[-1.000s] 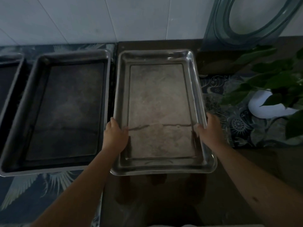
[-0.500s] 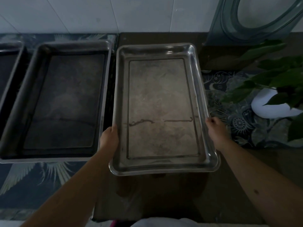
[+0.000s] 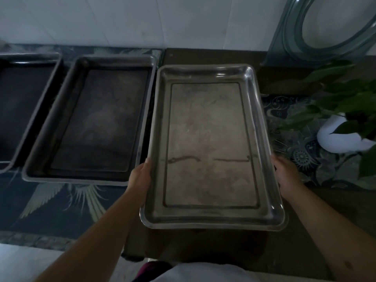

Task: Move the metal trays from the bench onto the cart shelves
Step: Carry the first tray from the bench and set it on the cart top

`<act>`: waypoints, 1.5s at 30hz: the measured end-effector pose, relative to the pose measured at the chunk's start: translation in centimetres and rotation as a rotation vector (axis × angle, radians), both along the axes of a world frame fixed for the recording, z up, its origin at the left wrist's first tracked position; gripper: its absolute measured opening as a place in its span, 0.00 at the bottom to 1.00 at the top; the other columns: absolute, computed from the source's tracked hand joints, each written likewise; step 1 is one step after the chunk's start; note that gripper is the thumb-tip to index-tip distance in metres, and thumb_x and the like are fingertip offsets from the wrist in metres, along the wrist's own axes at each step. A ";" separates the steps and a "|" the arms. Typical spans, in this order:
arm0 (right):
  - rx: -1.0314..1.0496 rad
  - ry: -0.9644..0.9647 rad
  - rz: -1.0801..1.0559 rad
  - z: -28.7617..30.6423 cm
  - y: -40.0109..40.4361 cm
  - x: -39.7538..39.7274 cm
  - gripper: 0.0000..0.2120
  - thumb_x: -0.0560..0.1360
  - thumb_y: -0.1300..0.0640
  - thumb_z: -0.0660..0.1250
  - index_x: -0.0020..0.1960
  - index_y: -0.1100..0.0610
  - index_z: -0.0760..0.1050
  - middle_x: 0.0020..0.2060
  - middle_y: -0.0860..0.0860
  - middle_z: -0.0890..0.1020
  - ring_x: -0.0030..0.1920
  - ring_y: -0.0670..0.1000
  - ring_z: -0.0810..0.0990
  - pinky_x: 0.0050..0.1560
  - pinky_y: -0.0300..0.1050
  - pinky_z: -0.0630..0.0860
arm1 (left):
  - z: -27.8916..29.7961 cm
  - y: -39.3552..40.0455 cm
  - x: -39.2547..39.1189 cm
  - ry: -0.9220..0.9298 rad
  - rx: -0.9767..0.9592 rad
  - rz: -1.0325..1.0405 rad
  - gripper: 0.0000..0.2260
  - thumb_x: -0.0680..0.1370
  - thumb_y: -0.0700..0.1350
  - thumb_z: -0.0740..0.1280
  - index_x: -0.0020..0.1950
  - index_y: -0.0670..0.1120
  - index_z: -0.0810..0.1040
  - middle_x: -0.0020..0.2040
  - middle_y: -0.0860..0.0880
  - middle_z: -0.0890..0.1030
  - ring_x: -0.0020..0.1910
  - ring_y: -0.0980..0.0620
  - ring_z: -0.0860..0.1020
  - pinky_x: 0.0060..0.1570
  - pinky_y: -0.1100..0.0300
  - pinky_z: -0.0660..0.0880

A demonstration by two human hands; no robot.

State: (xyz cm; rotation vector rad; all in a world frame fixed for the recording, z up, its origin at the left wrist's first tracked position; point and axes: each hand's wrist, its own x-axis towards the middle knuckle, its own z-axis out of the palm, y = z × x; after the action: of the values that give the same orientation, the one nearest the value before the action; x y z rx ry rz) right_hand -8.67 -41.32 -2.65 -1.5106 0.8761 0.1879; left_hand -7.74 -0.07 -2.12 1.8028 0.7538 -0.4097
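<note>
1. The shiny metal tray (image 3: pixel 211 147) filled the centre of the frame, its long axis running from the lower centre straight up toward the wall, its near short edge overhanging the front of the bench (image 3: pixel 61 210).
2. The left hand (image 3: pixel 140 176) gripped the tray's left long rim and the right hand (image 3: pixel 284 176) gripped the right long rim, both closed on the metal in the nearer half; each was equally close, so the load looked evenly shared.
3. The tray seemed lifted or sliding off the bench, though I could not tell whether its far end was clear of the surface.
4. Just left of it lay a darker deep tray (image 3: pixel 95 123), its rim beside the left hand; a third tray (image 3: pixel 22 106) sat at the left edge of the frame.
5. At the right stood a potted plant (image 3: pixel 345 119), its leaves near the right hand.
6. No cart showed, so the carry would probably need a turn away from the wall, keeping the tray level.
</note>
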 end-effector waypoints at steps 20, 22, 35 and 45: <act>-0.265 -0.306 0.490 8.8 28.6 -6.9 0.13 0.79 0.44 0.63 0.44 0.52 0.77 0.32 0.49 0.75 0.34 0.49 0.73 0.35 0.43 0.66 | 8.4 23.4 -25.4 -0.262 0.078 0.557 0.16 0.79 0.62 0.64 0.36 0.60 0.86 0.34 0.46 0.85 0.40 0.42 0.82 0.49 0.44 0.80; -0.230 -0.325 0.575 9.1 33.4 -8.2 0.11 0.79 0.45 0.65 0.44 0.51 0.77 0.35 0.49 0.78 0.36 0.49 0.75 0.38 0.44 0.68 | 9.0 26.5 -30.3 -0.279 0.063 0.661 0.15 0.80 0.60 0.65 0.38 0.59 0.87 0.37 0.43 0.86 0.42 0.41 0.83 0.51 0.39 0.80; -0.179 -0.435 1.156 8.2 62.9 -18.0 0.21 0.79 0.48 0.65 0.42 0.67 0.78 0.32 0.57 0.78 0.34 0.53 0.75 0.36 0.46 0.68 | 10.0 37.8 -56.5 -0.267 0.191 1.232 0.21 0.82 0.55 0.64 0.39 0.44 0.86 0.36 0.43 0.86 0.36 0.45 0.83 0.43 0.45 0.80; -0.163 -0.468 1.401 6.8 80.7 -15.5 0.27 0.78 0.46 0.65 0.46 0.74 0.73 0.32 0.57 0.72 0.33 0.53 0.71 0.35 0.46 0.66 | 8.6 47.2 -57.0 -0.233 0.219 1.432 0.22 0.82 0.56 0.63 0.40 0.41 0.84 0.37 0.40 0.85 0.37 0.44 0.81 0.43 0.47 0.79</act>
State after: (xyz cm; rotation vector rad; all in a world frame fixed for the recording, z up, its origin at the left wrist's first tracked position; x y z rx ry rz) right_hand -24.13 39.34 4.14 -1.9707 -0.6656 0.7379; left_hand -64.70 47.16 6.47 1.0497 1.6922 0.8277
